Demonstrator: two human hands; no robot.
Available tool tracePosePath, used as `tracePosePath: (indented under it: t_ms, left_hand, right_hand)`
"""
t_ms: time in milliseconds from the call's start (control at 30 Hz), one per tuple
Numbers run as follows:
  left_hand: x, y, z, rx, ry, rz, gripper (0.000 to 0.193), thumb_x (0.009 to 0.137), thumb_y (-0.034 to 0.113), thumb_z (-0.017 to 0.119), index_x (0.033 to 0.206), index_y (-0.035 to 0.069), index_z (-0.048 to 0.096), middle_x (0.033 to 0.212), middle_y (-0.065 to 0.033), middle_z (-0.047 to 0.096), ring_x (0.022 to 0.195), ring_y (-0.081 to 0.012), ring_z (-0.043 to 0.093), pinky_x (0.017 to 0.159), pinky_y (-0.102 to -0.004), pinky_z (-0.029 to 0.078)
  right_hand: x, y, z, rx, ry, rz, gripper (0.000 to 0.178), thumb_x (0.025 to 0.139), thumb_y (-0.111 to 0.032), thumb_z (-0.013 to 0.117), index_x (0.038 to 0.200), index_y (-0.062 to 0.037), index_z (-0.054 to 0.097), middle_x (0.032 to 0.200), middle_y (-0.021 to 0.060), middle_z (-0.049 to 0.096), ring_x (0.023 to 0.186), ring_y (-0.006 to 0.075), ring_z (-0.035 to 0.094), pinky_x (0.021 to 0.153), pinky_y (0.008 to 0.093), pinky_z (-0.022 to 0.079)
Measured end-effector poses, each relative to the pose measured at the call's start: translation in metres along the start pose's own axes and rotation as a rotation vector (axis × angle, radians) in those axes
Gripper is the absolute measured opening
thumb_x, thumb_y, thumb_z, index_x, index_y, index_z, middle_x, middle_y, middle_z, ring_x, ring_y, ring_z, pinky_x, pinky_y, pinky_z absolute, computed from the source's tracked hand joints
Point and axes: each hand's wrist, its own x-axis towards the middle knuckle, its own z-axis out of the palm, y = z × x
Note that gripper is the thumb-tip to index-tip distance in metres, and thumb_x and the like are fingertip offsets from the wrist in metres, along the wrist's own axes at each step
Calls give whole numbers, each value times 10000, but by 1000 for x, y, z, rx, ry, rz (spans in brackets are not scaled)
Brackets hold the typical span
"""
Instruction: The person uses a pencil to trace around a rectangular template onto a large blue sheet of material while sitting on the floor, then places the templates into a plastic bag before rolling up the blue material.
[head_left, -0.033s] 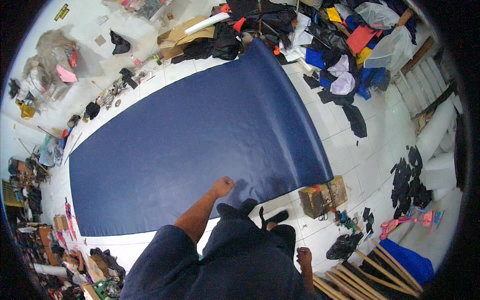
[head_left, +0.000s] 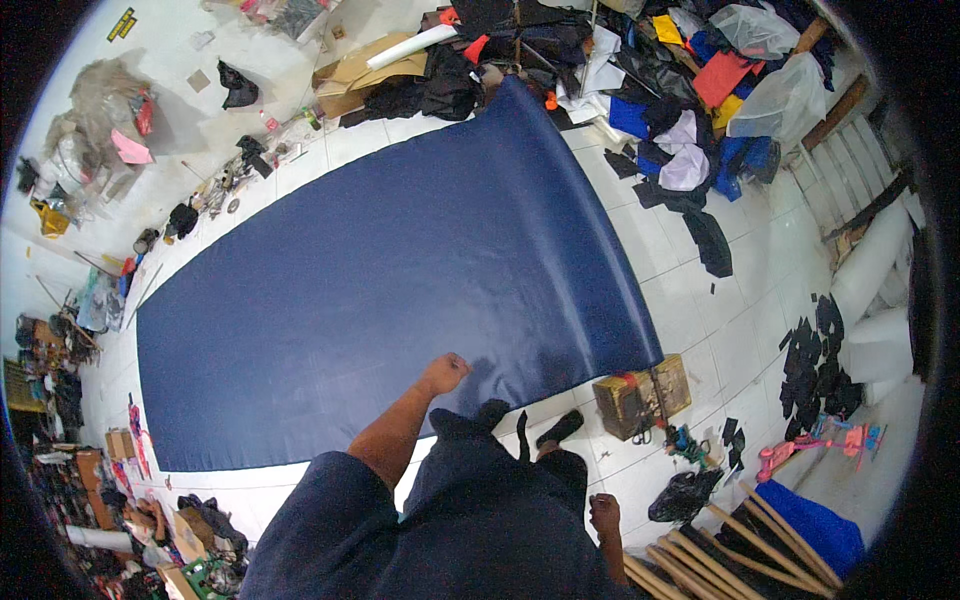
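A large sheet of dark blue, slightly shiny material [head_left: 330, 300] lies spread over the white tiles, its right side bulging along a roll that rests on a box [head_left: 640, 402]. My left hand [head_left: 446, 373] hovers above the sheet's near edge, fingers curled in, with nothing visible in it. Beside my body, low on the right, hangs my right hand [head_left: 604, 513], loosely closed and apart from any object; nothing shows in it. Under my legs a dark shoe [head_left: 560, 428] stands on the tiles just short of the sheet.
Wooden poles [head_left: 700, 560] and a black plastic bag [head_left: 685, 495] lie at the lower right. Black scraps [head_left: 820, 360] are scattered farther right. A heap of fabric and plastic [head_left: 690, 100] fills the far right. Boxes and clutter [head_left: 190, 535] line the lower left.
The foot on the right has shifted slightly forward. The whole view has drifted a little; both hands keep nearly the same pose, and the blue sheet looks unchanged.
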Motion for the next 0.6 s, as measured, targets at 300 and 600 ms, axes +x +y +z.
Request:
tracePosePath:
  t_ms: [300, 600]
  left_hand:
    - [54, 44, 146, 10, -62, -209, 394, 925, 340, 614, 1084, -17, 670, 1019, -185, 719, 968, -272, 684, 866, -383, 524]
    - [219, 53, 360, 58, -325, 33, 497, 951, 477, 589, 1127, 18, 662, 1149, -193, 679, 1120, -334, 633, 965, -425, 490]
  right_hand:
    - [276, -171, 45, -717, -263, -389, 438, 848, -293, 729, 1179, -29, 615, 1128, 182, 661, 1070, 314, 645, 883, 395, 527]
    - [537, -222, 94, -1000, 140, -409, 1182, 642, -462, 881, 1526, -66, 203, 1433, 288, 390, 1332, 466, 384, 1076, 581, 350]
